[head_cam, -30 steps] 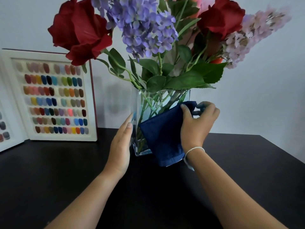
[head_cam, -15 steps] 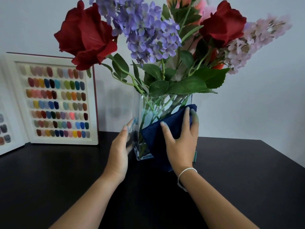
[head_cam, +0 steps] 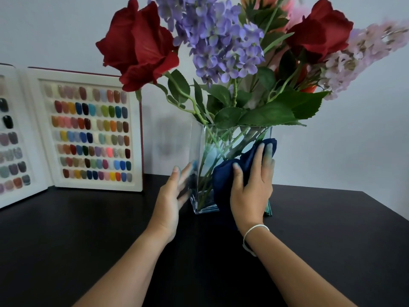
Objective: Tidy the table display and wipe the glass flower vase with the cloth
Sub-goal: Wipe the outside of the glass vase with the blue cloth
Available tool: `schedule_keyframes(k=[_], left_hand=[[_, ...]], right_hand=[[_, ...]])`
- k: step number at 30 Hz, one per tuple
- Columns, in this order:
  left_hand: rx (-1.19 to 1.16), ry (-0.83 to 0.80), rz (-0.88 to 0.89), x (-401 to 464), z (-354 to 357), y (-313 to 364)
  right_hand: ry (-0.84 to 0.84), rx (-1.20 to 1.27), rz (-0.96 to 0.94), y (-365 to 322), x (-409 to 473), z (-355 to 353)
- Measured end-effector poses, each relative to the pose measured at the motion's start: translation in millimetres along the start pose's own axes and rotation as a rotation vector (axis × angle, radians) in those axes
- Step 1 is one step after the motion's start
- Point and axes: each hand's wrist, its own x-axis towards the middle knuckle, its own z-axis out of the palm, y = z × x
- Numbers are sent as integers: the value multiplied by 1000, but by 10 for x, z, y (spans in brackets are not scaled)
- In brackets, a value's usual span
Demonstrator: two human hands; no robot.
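Observation:
A square glass vase point(head_cam: 204, 151) stands on the black table point(head_cam: 88, 229), filled with red roses, purple and pink blooms and green stems. A dark blue cloth point(head_cam: 223, 180) lies against the vase's front right face. My right hand point(head_cam: 251, 187) presses the cloth flat to the glass with straight fingers, the thumb spread to the left. My left hand point(head_cam: 171, 196) rests with straight fingers against the vase's left side. The cloth and my right hand hide the vase's lower right part.
An open white display book of coloured nail samples point(head_cam: 88, 131) stands upright at the back left against the wall. The table's right edge point(head_cam: 387, 211) runs near the wall. Flowers overhang widely above the vase.
My right hand went from pinching the cloth at the vase's right edge to pressing it flat on the front glass. The view has drawn closer to the vase.

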Motion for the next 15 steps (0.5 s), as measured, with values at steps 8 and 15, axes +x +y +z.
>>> schedule_keyframes(k=[8, 15], left_hand=[[14, 3, 12, -6, 20, 0], [-8, -5, 24, -12, 25, 4]], right_hand=[[-6, 28, -79, -26, 62, 23], [-82, -91, -220, -130, -13, 59]])
